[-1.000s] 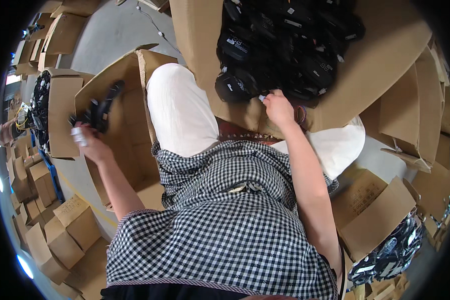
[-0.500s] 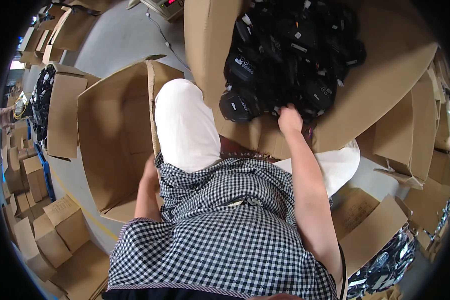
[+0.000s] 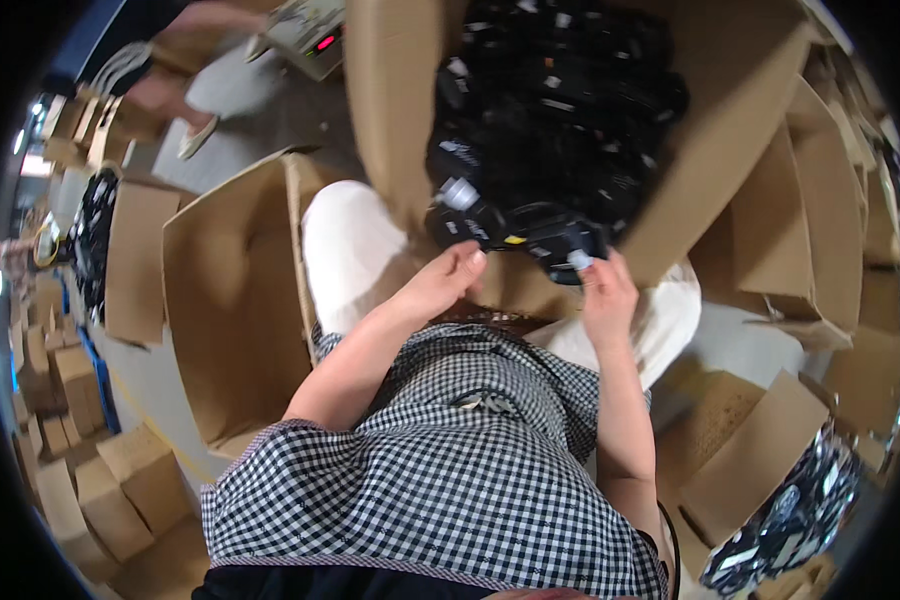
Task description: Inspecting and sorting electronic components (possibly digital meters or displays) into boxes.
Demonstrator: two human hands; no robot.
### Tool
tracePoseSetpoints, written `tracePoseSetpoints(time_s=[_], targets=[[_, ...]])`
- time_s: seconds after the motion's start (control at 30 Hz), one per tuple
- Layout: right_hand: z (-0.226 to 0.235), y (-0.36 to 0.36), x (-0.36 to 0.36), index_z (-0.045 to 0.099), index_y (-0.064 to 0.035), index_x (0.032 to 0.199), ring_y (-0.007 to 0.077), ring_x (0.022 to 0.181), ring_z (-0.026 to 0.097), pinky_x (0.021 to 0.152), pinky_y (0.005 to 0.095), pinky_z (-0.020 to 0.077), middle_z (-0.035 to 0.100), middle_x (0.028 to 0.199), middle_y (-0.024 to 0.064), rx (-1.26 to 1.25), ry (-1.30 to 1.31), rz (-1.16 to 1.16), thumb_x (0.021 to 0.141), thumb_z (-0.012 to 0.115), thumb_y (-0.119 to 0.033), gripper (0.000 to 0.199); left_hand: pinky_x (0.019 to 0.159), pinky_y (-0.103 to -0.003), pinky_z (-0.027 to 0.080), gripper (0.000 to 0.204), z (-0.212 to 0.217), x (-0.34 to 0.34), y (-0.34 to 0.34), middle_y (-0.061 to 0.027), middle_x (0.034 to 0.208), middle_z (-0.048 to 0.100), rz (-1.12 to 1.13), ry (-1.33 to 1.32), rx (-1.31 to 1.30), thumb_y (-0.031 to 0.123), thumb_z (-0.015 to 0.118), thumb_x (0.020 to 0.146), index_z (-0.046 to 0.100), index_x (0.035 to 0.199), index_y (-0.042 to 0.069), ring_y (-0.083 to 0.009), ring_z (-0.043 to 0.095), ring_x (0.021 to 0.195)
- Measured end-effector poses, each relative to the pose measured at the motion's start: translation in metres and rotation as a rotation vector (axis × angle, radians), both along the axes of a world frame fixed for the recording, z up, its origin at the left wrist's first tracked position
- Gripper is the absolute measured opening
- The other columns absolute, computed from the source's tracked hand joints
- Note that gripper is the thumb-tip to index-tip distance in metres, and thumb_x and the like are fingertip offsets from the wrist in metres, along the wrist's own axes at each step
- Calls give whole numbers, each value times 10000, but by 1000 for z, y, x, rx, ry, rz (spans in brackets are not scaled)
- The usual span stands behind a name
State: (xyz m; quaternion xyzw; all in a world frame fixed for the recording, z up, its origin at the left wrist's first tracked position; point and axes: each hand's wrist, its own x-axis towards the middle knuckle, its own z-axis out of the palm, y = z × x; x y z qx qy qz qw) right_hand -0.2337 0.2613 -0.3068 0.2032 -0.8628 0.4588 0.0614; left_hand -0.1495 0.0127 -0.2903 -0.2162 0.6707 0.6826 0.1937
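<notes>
- Far left: stacked small cardboard boxes (image 3: 90, 480) on the floor; above them a flat box holding dark items (image 3: 95, 235), too small to identify.
- Left of my lap: an open cardboard box (image 3: 235, 300), its inside bare as far as I can see.
- My left hand (image 3: 440, 285) is over my white-trousered knee, fingers loosely spread and holding nothing, its tips just short of the near edge of the black pile.
- Ahead of me: a big cardboard box (image 3: 390, 110) full of black packets (image 3: 560, 120).
- My right hand (image 3: 605, 295) is at the pile's near edge, fingers pinched on one black packet with a small white tab (image 3: 567, 245).
- Right: more open cardboard boxes (image 3: 760, 450); lower right, a box with shiny dark bags (image 3: 790, 510).
- Top left: another person's legs and a scale (image 3: 310, 30) on the floor.
</notes>
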Motion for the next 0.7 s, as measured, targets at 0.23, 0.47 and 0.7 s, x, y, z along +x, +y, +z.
tracePoseSetpoints(time_s=[0.23, 0.47, 0.7], targets=[[-19, -28, -6, 606, -6, 876, 326, 1030, 566, 828, 418, 501, 553, 1239, 151, 152, 225, 236, 756, 600, -47, 126, 892, -305, 436, 225, -4, -22, 6, -97, 1071, 665, 408, 480, -73, 239, 575, 948, 602, 1075, 55, -173, 607, 969], [-100, -2, -7, 657, -42, 885, 297, 898, 616, 797, 417, 503, 630, 911, 133, 696, -309, 222, 756, 587, -113, 163, 678, -345, 469, 53, -76, -2, 21, 6, 813, 646, -715, 815, -838, 160, 683, 704, 673, 755, 153, -219, 555, 767], [-49, 5, 21, 632, -28, 906, 406, 772, 614, 698, 466, 485, 636, 772, 211, 343, -633, 115, 900, 532, -267, 259, 760, -390, 477, 149, -88, 13, 17, -66, 787, 644, -838, 570, -713, 254, 656, 769, 665, 834, 119, -288, 573, 848]])
